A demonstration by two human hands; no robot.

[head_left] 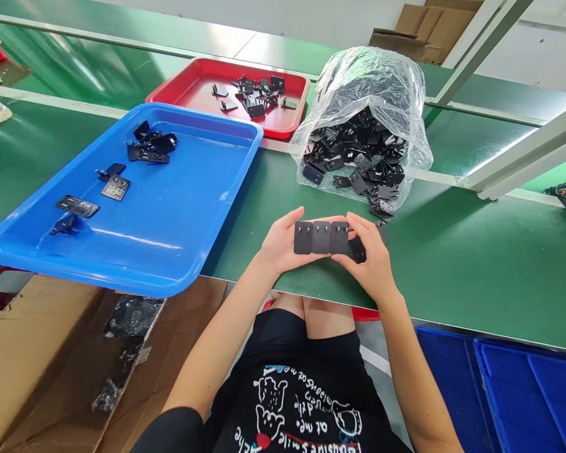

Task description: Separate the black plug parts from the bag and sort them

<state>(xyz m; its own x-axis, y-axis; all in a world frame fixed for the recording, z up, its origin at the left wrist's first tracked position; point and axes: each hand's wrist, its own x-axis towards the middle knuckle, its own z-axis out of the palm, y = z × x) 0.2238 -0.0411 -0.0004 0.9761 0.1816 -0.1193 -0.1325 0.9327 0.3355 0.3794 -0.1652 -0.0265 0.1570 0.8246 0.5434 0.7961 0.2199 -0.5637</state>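
Three black plug plates (321, 238), each with two metal pins, lie side by side in a row across the fingers of my left hand (283, 242). That hand is palm up, its thumb raised away from the plates. My right hand (370, 255) has its thumb and fingertips at the right end of the row, pinching the last plate at its upper and lower edges. Partly hidden behind the right fingers is another black plug piece (359, 250); whether it rests on the table or is held, I cannot tell. Both hands are just above the front of the green table (476, 264).
A clear plastic bag (372, 75) spills many black plug pieces (358, 154) beyond my hands. To the left is a blue tray (170, 220) with several pieces; behind it, a red tray (183, 88) holds more. Below the table edge are a cardboard box (38, 352) and blue trays (528, 390).
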